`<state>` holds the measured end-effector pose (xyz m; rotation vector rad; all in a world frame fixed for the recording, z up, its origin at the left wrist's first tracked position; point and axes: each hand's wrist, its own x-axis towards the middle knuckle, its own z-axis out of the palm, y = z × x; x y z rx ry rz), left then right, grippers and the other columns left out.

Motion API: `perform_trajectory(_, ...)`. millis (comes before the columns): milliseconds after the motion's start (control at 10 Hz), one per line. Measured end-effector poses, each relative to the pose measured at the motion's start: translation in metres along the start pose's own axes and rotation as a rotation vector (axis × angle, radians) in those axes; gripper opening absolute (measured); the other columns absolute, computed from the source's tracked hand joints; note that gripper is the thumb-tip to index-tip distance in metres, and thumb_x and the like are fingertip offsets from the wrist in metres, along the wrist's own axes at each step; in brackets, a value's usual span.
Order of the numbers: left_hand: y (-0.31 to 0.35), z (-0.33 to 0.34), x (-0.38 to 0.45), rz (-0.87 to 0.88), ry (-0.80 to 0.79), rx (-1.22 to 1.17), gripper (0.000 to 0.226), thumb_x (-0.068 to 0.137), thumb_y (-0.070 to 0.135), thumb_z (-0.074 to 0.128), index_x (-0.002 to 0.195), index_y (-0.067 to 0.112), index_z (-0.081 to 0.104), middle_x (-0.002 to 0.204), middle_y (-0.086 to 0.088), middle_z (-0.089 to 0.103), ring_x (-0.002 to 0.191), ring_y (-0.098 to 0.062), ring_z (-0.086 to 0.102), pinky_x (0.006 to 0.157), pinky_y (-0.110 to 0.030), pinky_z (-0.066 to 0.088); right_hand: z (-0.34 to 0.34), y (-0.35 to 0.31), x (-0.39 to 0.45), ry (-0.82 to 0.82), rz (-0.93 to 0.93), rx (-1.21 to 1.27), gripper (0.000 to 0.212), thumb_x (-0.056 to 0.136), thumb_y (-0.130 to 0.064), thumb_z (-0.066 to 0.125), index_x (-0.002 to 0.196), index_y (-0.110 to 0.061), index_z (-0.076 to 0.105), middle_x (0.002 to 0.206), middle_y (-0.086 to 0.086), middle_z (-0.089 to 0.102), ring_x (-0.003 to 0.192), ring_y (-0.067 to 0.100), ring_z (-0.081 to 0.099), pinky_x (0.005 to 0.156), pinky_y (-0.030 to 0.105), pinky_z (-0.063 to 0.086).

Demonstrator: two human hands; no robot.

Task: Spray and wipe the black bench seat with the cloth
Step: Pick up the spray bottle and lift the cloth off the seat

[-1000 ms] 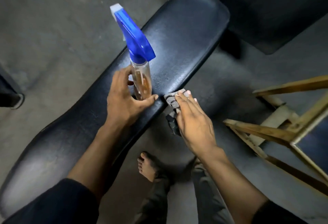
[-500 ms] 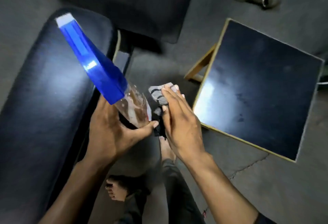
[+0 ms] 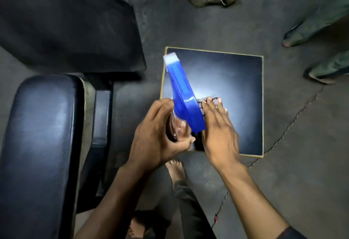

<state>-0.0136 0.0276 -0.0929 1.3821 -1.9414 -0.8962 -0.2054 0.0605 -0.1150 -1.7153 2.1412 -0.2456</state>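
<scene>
Head view: I see left hand (image 3: 158, 134) wrapped around clear body of spray bottle (image 3: 184, 104), blue trigger head tilted up and away, nozzle far end. Right hand (image 3: 219, 131) flat, fingers extended and close together, pressing cloth (image 3: 203, 100) onto black square stool top (image 3: 236, 80); cloth mostly hidden under palm. Black bench seat (image 3: 41, 134) at left, well apart from both hands. Bare foot (image 3: 175, 170) on floor below hands. Crack in floor (image 3: 287, 131) at right.

Single head-worn view, steeply downward and close over both hands, bench seat (image 3: 43, 144) at left.
</scene>
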Motion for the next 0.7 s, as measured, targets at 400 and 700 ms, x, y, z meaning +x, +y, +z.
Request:
perform_trajectory(400, 0.02, 0.012, 0.008, -0.161, -0.146, -0.002, 0.09, 0.066, 0.027, 0.097, 0.134, 0.053, 0.044, 0.145, 0.014, 0.057, 0.13, -0.005, 0.059, 0.103, -0.026, 0.049, 0.021, 0.031, 0.002, -0.272, -0.012, -0.221, 0.073, 0.116, -0.037, 0.028, 0.172, -0.01, -0.011, 0.18, 0.013, -0.022, 0.167, 0.035, -0.021, 0.138, 0.048, 0.001)
perform_trajectory(700, 0.008, 0.017, -0.02, -0.415, -0.216, 0.071, 0.115, 0.07, 0.043, 0.098, 0.163, 0.034, 0.032, 0.164, 0.01, 0.041, 0.148, -0.008, 0.042, 0.105, 0.008, 0.015, -0.004, 0.019, -0.002, -0.302, -0.002, -0.151, 0.072, 0.115, -0.037, 0.031, 0.174, -0.01, -0.001, 0.182, 0.015, -0.01, 0.17, 0.034, -0.009, 0.139, 0.047, 0.003)
